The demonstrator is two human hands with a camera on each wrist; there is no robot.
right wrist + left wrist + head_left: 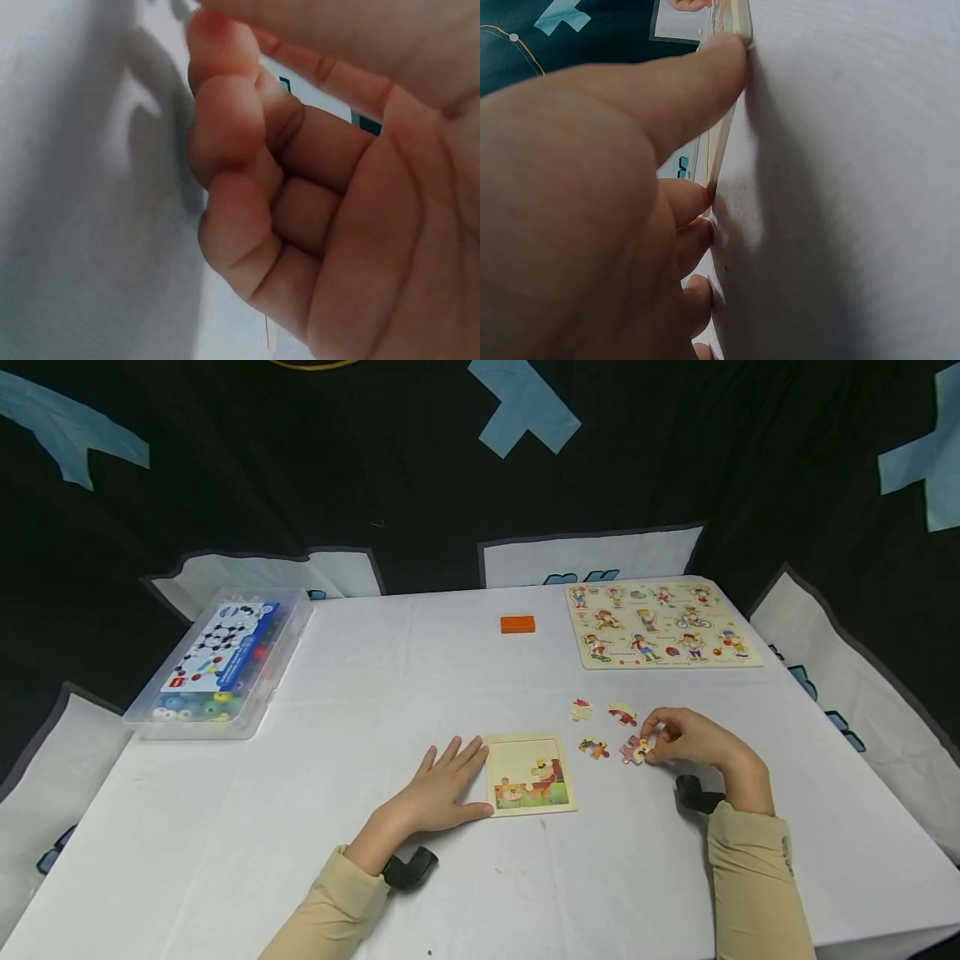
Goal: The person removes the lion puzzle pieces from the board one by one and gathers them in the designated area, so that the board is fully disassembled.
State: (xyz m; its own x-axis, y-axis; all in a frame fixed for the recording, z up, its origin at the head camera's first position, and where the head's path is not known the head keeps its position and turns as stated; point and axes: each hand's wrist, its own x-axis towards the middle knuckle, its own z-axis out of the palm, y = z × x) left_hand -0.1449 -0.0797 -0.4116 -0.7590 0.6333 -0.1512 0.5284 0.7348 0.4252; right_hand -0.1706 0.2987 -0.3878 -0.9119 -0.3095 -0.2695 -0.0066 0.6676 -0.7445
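Note:
A small square wooden puzzle board [525,752] lies on the table, its lower part filled with picture pieces and its upper part bare. Spread flat, my left hand [438,789] touches the board's left edge with thumb and fingertips; the left wrist view shows the thumb [705,71] against that edge. To the right of the board, my right hand [697,745] pinches a jigsaw piece [642,748] between thumb and index finger, at a pink piece [628,751]. Its other fingers [236,217] are curled in the right wrist view, where the piece is hidden.
Near the right hand lie more loose pieces: a yellow-red one [581,710], a red one [623,715] and a green-orange one [594,748]. Farther back are an orange block [517,624] and a large picture board [663,625]. A clear plastic case [255,714] stands at the left.

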